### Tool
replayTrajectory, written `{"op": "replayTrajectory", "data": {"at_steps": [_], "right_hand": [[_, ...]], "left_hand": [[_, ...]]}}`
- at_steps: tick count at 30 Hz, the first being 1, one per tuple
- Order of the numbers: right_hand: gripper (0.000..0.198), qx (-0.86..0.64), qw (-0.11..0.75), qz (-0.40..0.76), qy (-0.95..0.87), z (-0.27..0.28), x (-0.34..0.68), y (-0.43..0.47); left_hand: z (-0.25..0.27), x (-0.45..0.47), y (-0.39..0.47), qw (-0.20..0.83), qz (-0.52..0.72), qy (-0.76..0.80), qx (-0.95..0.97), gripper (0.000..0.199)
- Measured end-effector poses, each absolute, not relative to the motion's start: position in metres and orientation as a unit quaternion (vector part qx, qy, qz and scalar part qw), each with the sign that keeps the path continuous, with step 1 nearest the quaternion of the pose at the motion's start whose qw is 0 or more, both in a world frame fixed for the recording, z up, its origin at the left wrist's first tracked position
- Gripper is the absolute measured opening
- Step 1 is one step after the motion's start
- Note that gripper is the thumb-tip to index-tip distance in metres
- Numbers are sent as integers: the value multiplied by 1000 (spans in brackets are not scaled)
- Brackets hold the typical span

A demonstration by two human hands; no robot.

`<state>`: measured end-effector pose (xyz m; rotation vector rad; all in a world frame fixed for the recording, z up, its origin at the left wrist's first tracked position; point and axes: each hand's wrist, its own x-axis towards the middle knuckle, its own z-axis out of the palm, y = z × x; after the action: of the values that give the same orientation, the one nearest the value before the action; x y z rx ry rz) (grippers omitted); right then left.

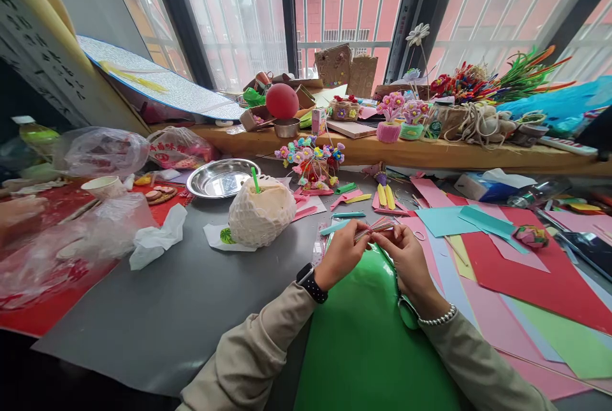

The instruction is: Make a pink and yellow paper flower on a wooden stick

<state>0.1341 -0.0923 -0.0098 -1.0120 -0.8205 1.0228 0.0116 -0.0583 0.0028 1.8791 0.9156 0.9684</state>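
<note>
Both my hands meet above the glossy green sheet (354, 341). My left hand (342, 252), with a black watch at its wrist, pinches one end of a small bundle of thin pale-pink strips (381, 225), apparently folded paper. My right hand (406, 255), wearing a beaded bracelet, has thumb and fingers closed on the same bundle from the other side. Fingers hide much of the bundle. A dark looped handle, seemingly of scissors (406, 310), lies below my right hand on the green sheet. Just beyond are folded paper pieces, including yellow ones (386, 197).
A foam-wrapped coconut (262, 216) with a green straw stands left, before a metal plate (222, 178). Coloured paper (521, 258) spreads right. Crochet flowers (313, 159) stand behind; crafts crowd the wooden sill (351, 151). Plastic bags (102, 153) and another person's blurred hand (21, 210) are far left.
</note>
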Motion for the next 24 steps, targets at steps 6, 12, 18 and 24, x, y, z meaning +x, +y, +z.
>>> {"op": "replayTrajectory", "data": {"at_steps": [6,12,18,24], "right_hand": [[31,-463,650,510,-322,-12,136,-90],[30,-474,616,555,-296,-13,141,-88],[28,-470,622,556,-286,-14,140,-88],[26,-480,624,524,-324,-15,141,-88]], "left_hand": [[1,12,-56,460,379,345,725,15],[-6,12,-52,477,381,325,723,19],[-6,14,-53,436,384,339,740,25],[-4,13,-55,427,374,349,745,26]]}}
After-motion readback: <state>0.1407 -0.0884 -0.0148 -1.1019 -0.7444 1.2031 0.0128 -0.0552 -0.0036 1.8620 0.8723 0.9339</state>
